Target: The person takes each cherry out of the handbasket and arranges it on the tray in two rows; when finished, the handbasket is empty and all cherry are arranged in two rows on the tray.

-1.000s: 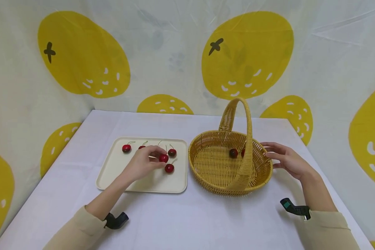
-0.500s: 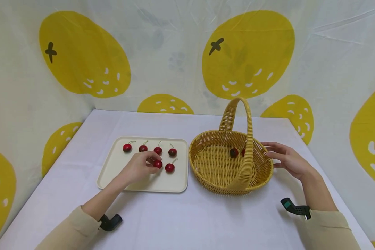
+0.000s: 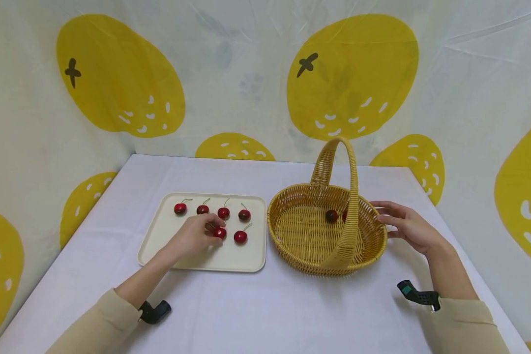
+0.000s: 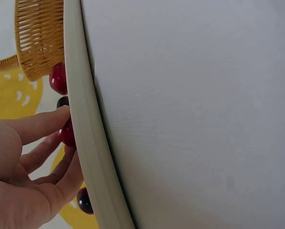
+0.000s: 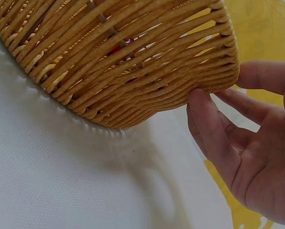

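Note:
My left hand [image 3: 196, 236] is over the cream tray [image 3: 159, 250], thumb and fingers pinching a red cherry [image 3: 220, 232] with its stem partly hidden. In the left wrist view the fingertips meet that cherry [image 4: 67, 134] behind the tray's rim [image 4: 87, 119]. Beside it lies another cherry [image 3: 241, 237], and a row of several stemmed cherries runs behind, such as this cherry [image 3: 180, 208]. At the right, my right hand [image 3: 409, 227] touches the wicker basket [image 3: 287, 250] at its rim, fingers loosely extended. Inside the basket are a dark cherry [image 3: 331, 216] and a red one partly behind the handle.
The basket's tall arched handle [image 3: 351, 196] rises over its right part. Tray and basket stand side by side on a white tablecloth [image 3: 265, 314]. A curtain [image 3: 243, 73] with yellow fruit prints hangs behind and at the sides.
My left hand has moved left and slightly toward me with the cherry, revealing cherries in the back row. The right hand has stayed at the basket.

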{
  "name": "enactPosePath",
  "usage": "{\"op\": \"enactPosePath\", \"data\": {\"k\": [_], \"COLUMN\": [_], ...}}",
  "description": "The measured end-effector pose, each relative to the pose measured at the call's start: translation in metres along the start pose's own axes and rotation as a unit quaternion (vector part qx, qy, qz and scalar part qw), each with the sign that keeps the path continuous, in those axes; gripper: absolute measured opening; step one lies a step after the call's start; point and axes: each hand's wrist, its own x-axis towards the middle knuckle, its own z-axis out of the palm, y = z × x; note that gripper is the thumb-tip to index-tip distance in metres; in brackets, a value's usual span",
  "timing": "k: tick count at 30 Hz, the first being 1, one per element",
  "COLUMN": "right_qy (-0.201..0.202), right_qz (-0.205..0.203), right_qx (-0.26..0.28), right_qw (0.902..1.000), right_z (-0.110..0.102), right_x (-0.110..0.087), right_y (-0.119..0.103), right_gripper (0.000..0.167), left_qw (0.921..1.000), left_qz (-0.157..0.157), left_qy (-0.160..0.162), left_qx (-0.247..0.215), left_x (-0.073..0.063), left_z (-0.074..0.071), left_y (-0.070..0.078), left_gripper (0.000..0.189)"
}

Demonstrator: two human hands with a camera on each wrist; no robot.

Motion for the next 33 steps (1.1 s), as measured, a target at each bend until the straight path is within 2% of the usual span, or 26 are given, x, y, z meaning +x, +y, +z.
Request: {"op": "enactPosePath", "data": {"k": [7, 12, 17, 24, 28, 33], "right_qy": [-0.009, -0.005, -0.002, 0.000, 0.002, 0.002], "right_qz": [-0.022, -0.018, -0.012, -0.008, -0.002, 0.001], "right_qx": [0.011, 0.009, 0.007, 0.005, 0.005, 0.001], "right_qw": [0.9997, 0.9998, 0.9999, 1.0000, 1.0000, 1.0000], "right_z": [-0.001, 0.000, 0.001, 0.000, 0.000, 0.000], "right_x": [-0.001, 0.000, 0.000, 0.000, 0.000, 0.001], "right_y": [0.001, 0.002, 0.001, 0.000, 0.001, 0.002], "right_gripper": [0.040, 0.041, 0.044, 0.044, 0.046, 0.047], "left_qw": [1.0000, 0.9999, 0.9985, 0.9913, 0.9871, 0.9809], "left_qz": [-0.003, 0.008, 0.050, 0.117, 0.144, 0.181], "left_qy": [-0.006, -0.002, 0.024, 0.057, 0.063, 0.046], "left_qx": [0.002, 0.012, -0.001, -0.017, -0.029, -0.056], "left_x": [-0.001, -0.002, 0.002, 0.010, 0.015, 0.024], "left_z": [-0.004, -0.008, -0.011, -0.003, 0.005, 0.016], "left_y": [0.003, 0.009, 0.018, 0.033, 0.047, 0.064], "left_gripper": [0.038, 0.036, 0.030, 0.028, 0.022, 0.016]}}
